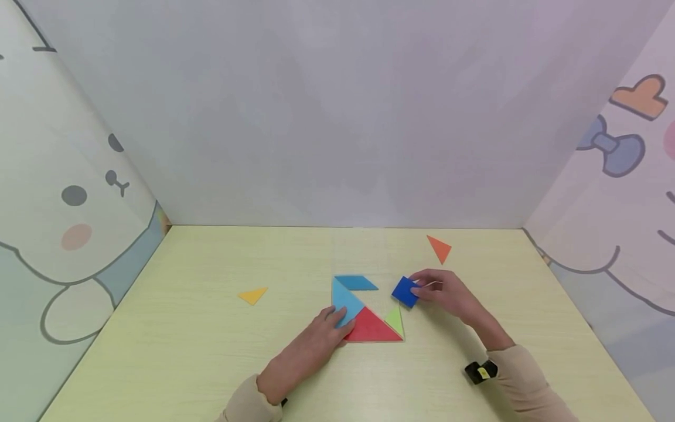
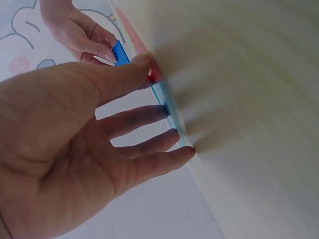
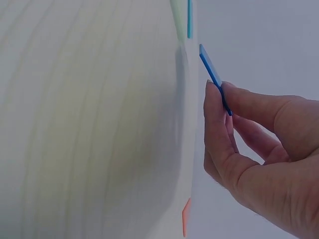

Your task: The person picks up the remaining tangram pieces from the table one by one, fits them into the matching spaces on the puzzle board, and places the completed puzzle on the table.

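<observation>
Pinching the blue square point(image 1: 404, 291), the right fingers point(image 3: 215, 117) hide its corner, while spread left fingers point(image 2: 162, 164) partly cover the light-blue triangle point(image 1: 344, 298).

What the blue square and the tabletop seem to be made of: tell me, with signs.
Blue square, in the right hand: perhaps plastic or coated card, smooth, evenly coloured, thin-edged; exact material unclear.
Tabletop: probably wood or wood-look laminate, pale and fairly matt, judging by grain-like streaks in the right wrist view.
</observation>
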Motion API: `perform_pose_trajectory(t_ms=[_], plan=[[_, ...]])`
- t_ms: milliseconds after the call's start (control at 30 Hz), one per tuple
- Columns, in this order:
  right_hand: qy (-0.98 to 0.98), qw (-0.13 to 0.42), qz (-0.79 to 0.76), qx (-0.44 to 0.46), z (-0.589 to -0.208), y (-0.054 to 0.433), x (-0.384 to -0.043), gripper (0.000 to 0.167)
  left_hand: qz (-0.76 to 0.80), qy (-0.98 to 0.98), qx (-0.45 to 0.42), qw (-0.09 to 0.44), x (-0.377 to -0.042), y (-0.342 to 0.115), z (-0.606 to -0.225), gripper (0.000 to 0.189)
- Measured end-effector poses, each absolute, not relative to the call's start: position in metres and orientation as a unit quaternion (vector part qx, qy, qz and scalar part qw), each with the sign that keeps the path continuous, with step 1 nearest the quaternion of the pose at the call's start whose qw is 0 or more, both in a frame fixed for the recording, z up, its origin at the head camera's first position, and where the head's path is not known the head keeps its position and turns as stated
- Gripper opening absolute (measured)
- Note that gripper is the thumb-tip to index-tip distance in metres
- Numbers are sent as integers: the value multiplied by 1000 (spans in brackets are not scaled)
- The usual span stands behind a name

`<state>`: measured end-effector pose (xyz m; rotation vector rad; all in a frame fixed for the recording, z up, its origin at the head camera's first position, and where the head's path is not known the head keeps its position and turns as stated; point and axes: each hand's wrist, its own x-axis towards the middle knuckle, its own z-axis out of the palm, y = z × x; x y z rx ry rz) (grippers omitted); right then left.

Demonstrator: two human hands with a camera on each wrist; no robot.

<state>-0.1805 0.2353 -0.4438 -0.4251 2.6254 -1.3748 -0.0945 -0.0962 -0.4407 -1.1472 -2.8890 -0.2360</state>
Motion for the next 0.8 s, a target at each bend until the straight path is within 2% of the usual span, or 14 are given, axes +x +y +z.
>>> perform_pose_trajectory(t_ms=[800], plan=[[876, 78, -458, -127, -445, 203, -179, 23, -76, -928, -364, 7, -94, -96, -440, 43]])
